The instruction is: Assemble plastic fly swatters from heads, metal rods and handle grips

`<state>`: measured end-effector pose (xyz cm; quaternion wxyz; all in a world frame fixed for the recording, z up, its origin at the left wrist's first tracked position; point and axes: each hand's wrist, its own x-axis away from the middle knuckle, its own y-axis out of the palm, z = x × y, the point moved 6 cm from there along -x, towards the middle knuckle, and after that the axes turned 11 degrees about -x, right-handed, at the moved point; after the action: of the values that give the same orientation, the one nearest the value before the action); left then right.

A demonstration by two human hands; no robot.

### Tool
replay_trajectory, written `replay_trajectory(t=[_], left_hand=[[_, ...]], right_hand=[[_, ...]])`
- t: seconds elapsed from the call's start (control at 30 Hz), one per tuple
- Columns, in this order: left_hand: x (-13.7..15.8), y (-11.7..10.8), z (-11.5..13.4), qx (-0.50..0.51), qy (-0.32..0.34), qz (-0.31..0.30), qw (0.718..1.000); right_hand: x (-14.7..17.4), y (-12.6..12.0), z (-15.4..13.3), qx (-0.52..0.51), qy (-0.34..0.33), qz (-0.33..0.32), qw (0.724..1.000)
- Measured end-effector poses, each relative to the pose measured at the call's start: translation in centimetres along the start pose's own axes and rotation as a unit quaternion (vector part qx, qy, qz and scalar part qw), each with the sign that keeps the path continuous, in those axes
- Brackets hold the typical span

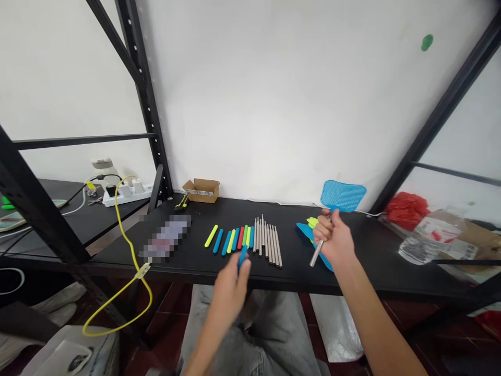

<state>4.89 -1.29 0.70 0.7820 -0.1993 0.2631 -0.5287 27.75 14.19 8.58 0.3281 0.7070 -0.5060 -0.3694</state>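
small workshop, black metal shelving rack [144, 94], parts rows on black bench [371, 245], power strip [127, 193]

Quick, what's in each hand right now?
Left hand: closed on a blue handle.
Right hand: closed on a metal rod of the blue fly swatter.

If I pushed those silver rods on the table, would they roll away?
Probably. The rods look thin, round and smooth, so they would likely roll sideways on the flat table. They seem stiff metal, not bendy.
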Motion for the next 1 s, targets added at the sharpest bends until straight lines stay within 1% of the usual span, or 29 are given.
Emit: replay_trajectory(t=[0.03,0.07,0.13,0.2,0.23,0.27,0.3,0.33,0.37,0.4,0.43,0.47,0.5,0.53,0.57,0.6,0.63,0.67,0.73,0.8,0.9,1.0], left_hand=[[-1.6,-1.7,-0.3,-0.078,-0.007,0.041,0.996],[-3.1,-3.0,-0.5,-0.147,-0.007,0.062,0.987],[-5.1,-4.6,-0.8,-0.264,-0.021,0.077,0.961],[-5.6,-5.0,-0.7,-0.344,-0.016,0.078,0.935],[-5.5,-5.0,-0.5,-0.365,-0.008,0.081,0.928],[-5.1,-4.9,-0.3,-0.367,0.005,0.088,0.926],[-4.7,-4.7,0.1,-0.350,0.020,0.092,0.932],[-4.4,-4.4,0.4,-0.310,0.033,0.092,0.946],[-4.1,-3.9,0.8,-0.248,0.045,0.080,0.964],[-4.0,-3.3,1.2,-0.168,0.054,0.056,0.983],[-4.0,-2.5,1.7,-0.077,0.060,0.015,0.995],[-4.0,-1.5,2.2,0.015,0.062,-0.033,0.997],[-4.1,-0.6,2.8,0.103,0.061,-0.077,0.990],[-4.1,0.1,3.4,0.182,0.058,-0.105,0.976],[-4.2,0.5,3.9,0.247,0.057,-0.116,0.960],[-4.3,0.8,4.2,0.295,0.055,-0.108,0.948],[-4.5,0.9,4.3,0.327,0.052,-0.087,0.939],[-4.6,0.8,4.3,0.344,0.048,-0.057,0.936],[-4.7,0.8,4.3,0.341,0.043,-0.009,0.939],[-4.9,0.9,4.3,0.321,0.045,0.017,0.946],[-5.2,1.8,5.2,0.284,0.063,0.030,0.956],[-5.4,3.1,6.7,0.265,0.084,0.029,0.960]], right_hand=[[0.5,-0.1,0.5,0.035,0.007,-0.001,0.999],[0.9,-0.3,1.3,0.066,0.011,0.001,0.998],[1.5,-0.7,2.9,0.107,0.016,0.004,0.994],[1.9,-1.0,4.6,0.117,0.027,0.006,0.993],[2.1,-1.0,5.3,0.114,0.040,0.005,0.993],[2.3,-1.0,6.0,0.107,0.059,0.001,0.992],[2.5,-0.8,6.7,0.101,0.081,-0.006,0.992],[2.8,-0.5,7.3,0.095,0.107,-0.016,0.990],[3.2,-0.2,8.0,0.093,0.135,-0.029,0.986],[3.7,0.3,8.6,0.094,0.168,-0.044,0.980],[4.3,0.7,9.4,0.098,0.207,-0.062,0.972],[5.0,1.2,10.2,0.104,0.252,-0.081,0.959],[5.8,1.6,11.1,0.108,0.302,-0.099,0.942],[6.7,1.9,12.0,0.109,0.350,-0.115,0.923],[7.5,2.2,12.8,0.107,0.389,-0.127,0.906],[8.1,2.4,13.4,0.103,0.414,-0.132,0.895],[8.5,2.6,13.8,0.101,0.422,-0.134,0.891],[8.7,2.7,14.0,0.104,0.414,-0.131,0.895],[8.8,2.8,14.0,0.127,0.371,-0.123,0.912],[8.7,2.7,13.6,0.166,0.318,-0.115,0.926],[8.5,2.0,12.2,0.232,0.240,-0.097,0.938],[8.2,0.7,10.5,0.287,0.171,-0.078,0.939]])
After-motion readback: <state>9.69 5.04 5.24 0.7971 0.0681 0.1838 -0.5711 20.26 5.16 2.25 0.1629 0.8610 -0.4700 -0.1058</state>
